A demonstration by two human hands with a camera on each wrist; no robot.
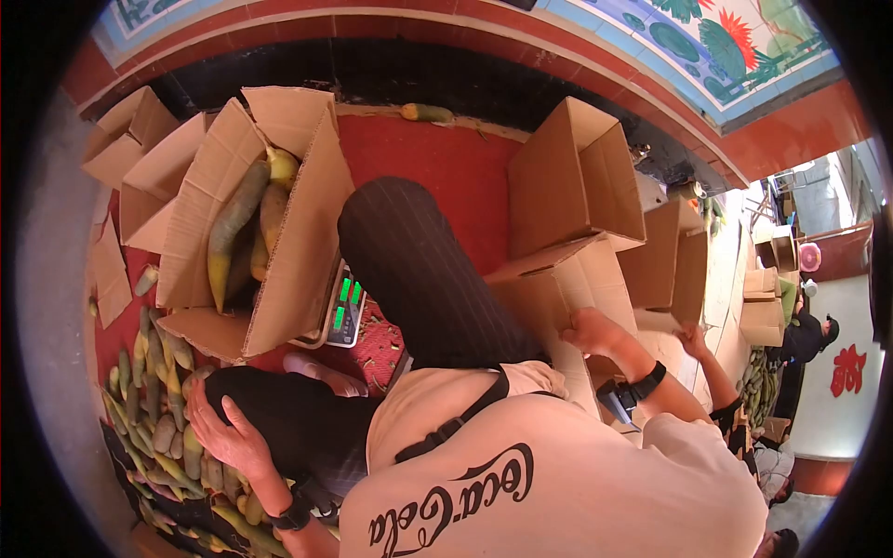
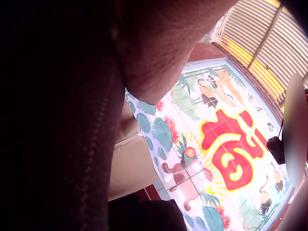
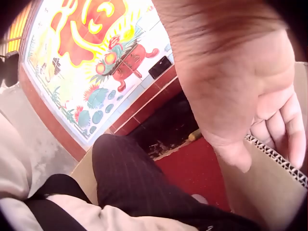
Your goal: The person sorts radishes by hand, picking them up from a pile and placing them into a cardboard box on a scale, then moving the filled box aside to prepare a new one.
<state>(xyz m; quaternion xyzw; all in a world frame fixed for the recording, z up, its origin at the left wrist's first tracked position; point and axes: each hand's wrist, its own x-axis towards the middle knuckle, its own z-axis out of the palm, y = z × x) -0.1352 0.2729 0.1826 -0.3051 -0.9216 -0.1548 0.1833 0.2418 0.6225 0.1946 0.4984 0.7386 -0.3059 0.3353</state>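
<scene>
The left hand (image 1: 228,437) rests flat on the left leg (image 1: 298,418), fingers straight and holding nothing; the right hand (image 1: 591,333) pinches the edge of a cardboard box (image 1: 595,274), thumb on one face, fingers on the other. That box stands just ahead of the right hand, to the right of the raised right leg (image 1: 400,260), so the right is the nearer hand and the left is well apart across the lap; its long axis is hard to judge through the curved view. Farther off on the left, a tall carton (image 1: 302,270) holds long vegetables (image 1: 233,232) beside a lit scale (image 1: 350,321), with a painted wall (image 1: 642,46) beyond
</scene>
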